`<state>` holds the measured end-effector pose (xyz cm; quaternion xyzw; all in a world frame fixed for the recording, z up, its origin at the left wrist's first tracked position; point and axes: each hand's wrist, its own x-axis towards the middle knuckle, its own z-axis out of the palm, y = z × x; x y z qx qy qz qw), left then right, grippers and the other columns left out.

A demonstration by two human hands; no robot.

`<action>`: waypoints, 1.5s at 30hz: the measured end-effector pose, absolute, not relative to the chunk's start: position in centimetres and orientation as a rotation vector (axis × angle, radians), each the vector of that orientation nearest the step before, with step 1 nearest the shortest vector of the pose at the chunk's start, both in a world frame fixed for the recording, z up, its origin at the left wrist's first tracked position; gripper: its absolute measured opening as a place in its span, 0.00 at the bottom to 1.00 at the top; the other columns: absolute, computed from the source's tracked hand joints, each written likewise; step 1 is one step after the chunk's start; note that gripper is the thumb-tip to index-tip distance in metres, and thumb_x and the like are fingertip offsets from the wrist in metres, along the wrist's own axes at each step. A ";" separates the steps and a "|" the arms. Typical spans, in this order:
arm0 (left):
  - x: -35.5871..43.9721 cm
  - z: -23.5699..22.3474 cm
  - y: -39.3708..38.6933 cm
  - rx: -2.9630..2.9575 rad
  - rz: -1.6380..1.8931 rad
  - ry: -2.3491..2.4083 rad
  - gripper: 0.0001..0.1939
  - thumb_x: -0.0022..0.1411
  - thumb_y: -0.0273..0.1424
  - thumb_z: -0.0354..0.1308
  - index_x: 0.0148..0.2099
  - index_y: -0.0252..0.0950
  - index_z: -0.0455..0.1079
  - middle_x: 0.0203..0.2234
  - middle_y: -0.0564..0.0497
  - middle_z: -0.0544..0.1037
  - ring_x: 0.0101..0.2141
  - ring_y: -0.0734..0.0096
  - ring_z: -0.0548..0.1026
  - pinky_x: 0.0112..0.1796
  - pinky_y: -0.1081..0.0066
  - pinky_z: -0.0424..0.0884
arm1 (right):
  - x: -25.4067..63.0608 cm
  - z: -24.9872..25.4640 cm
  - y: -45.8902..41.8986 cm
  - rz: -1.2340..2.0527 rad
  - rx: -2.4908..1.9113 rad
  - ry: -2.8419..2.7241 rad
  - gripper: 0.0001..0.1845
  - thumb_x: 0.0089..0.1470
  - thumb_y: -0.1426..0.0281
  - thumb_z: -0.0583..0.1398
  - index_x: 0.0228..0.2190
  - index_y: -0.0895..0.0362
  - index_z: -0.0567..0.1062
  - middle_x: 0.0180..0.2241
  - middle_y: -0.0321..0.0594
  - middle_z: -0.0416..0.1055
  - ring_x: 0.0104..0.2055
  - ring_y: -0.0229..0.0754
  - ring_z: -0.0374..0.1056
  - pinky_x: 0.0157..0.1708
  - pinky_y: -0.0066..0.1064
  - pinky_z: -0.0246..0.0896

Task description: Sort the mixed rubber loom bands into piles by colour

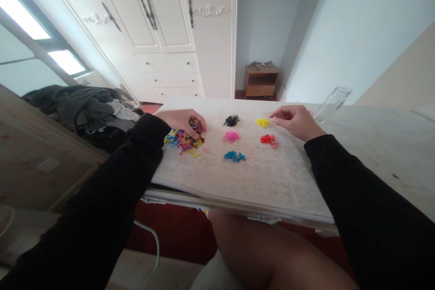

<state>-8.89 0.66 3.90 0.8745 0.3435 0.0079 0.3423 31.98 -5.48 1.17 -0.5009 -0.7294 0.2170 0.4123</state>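
My left hand (183, 121) rests on a mixed heap of small coloured bands (181, 140) at the left of a white padded board (258, 176), fingers curled into the heap in a pinch. My right hand (295, 121) hovers beside a small yellow pile (262, 122), fingers pinched together; what they hold is too small to see. Sorted piles lie between the hands: black (231, 120), pink (231, 136), red (269, 140) and blue (234, 157). Both arms wear black sleeves.
A clear glass jar (331, 102) lies tilted behind my right hand. Dark clothes (84, 108) are heaped at the left. A white wardrobe (163, 22) and a wooden bedside cabinet (261, 80) stand beyond. My bare knee (258, 253) is under the board.
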 end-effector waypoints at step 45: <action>-0.4 1.7 -4.1 1.923 0.968 0.659 0.20 0.48 0.40 0.81 0.35 0.33 0.79 0.32 0.45 0.86 0.34 0.68 0.85 0.36 0.71 0.83 | 21.9 1.6 -9.1 0.538 -0.852 -2.003 0.06 0.57 0.65 0.69 0.32 0.55 0.81 0.31 0.39 0.81 0.32 0.40 0.74 0.34 0.32 0.68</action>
